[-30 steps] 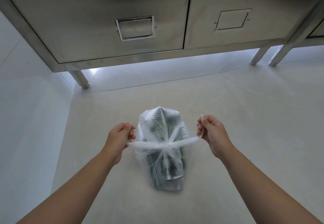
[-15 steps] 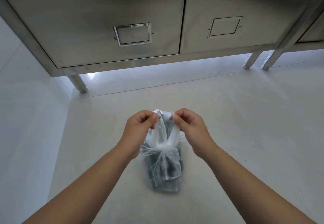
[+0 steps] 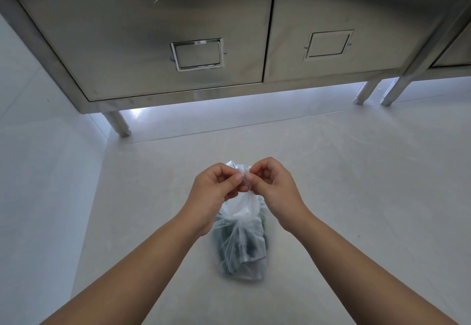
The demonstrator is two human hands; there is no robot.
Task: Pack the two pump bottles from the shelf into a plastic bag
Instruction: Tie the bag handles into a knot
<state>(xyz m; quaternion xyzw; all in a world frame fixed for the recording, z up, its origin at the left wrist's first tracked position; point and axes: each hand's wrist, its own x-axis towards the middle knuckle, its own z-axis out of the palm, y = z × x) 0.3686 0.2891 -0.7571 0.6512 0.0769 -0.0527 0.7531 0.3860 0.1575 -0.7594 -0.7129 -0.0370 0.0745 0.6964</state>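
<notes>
A translucent plastic bag [image 3: 242,245] lies on the pale floor below my hands, knotted once near its top. Dark bottle shapes [image 3: 251,244] show dimly through the plastic; I cannot tell how many there are. My left hand [image 3: 216,187] and my right hand [image 3: 272,184] meet above the knot. Each hand pinches one of the bag's two handle ends [image 3: 246,178], and the fingertips almost touch. The handles rise from the knot to my fingers.
A stainless steel cabinet [image 3: 204,31] on short legs stands at the back, with two doors and recessed handles. A white wall [image 3: 38,172] runs along the left. Pale floor [image 3: 356,197] surrounds the bag.
A second ago my hands were wide apart, pulling the handles tight sideways. They have since come together above the knot and lifted the handle ends. The view has tilted down slightly.
</notes>
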